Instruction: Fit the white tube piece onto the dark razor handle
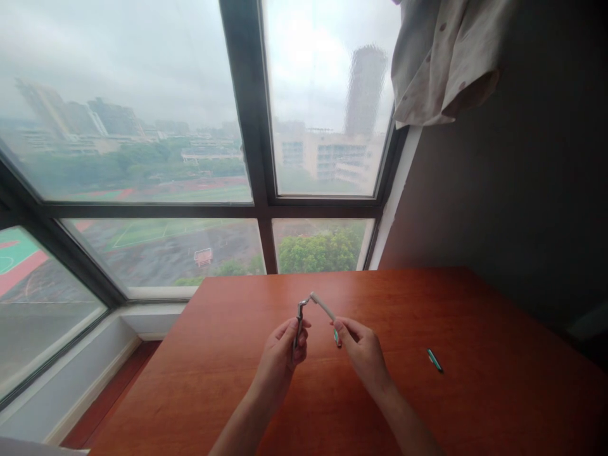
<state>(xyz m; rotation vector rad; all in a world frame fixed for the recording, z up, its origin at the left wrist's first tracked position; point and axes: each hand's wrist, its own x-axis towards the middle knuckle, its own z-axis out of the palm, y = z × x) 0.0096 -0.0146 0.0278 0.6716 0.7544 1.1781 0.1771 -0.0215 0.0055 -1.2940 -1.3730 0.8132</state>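
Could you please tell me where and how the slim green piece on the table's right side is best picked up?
Probably its middle, pinched from above across its narrow width by the nearer right hand, once freed: the slim green piece lies long and thin on the table, its far end angled leftward.

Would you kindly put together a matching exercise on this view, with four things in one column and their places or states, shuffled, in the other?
Column one
1. Left hand
2. Pale cloth
3. Right hand
4. Rightmost green item

Column two
A. Lying on the tabletop, to the right of both hands
B. Gripping a slim pale stick
C. Gripping a dark handle with shiny bent metal at its top
D. Hanging at the upper right, by the window

Right pairs: 1-C; 2-D; 3-B; 4-A
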